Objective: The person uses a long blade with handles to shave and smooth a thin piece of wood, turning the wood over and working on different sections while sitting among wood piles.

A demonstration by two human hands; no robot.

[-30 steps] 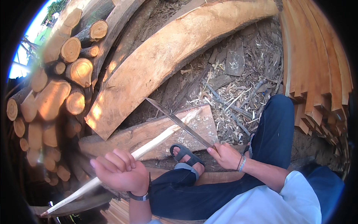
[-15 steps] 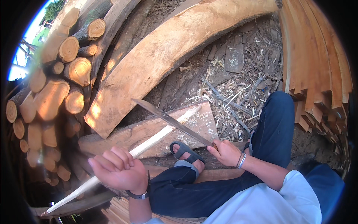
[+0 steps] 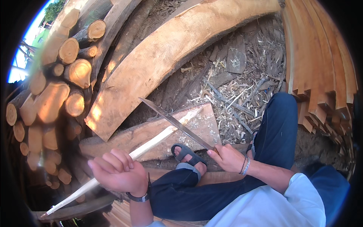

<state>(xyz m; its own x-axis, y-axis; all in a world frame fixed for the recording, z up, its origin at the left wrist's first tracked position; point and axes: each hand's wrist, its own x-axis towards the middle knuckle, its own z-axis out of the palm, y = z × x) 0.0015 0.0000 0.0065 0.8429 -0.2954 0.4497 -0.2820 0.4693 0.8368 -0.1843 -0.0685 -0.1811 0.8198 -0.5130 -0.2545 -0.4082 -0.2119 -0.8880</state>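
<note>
The long blade has just swung a little — its tip is further left than a second ago, though it has come back a bit to the right in the last half second. The pale stick has hardly moved. So it looks like the left hand keeps the stick steady while the right hand does the moving. The left hand is curled up tight around the middle of the stick. The right hand is closed on the handle of the blade. The stick slants across the flat board, with its far end over the board and its thin end down at the lower left. The blade crosses over the stick near that far end — I cannot tell if they touch. Curly wood shavings lie past the board.
</note>
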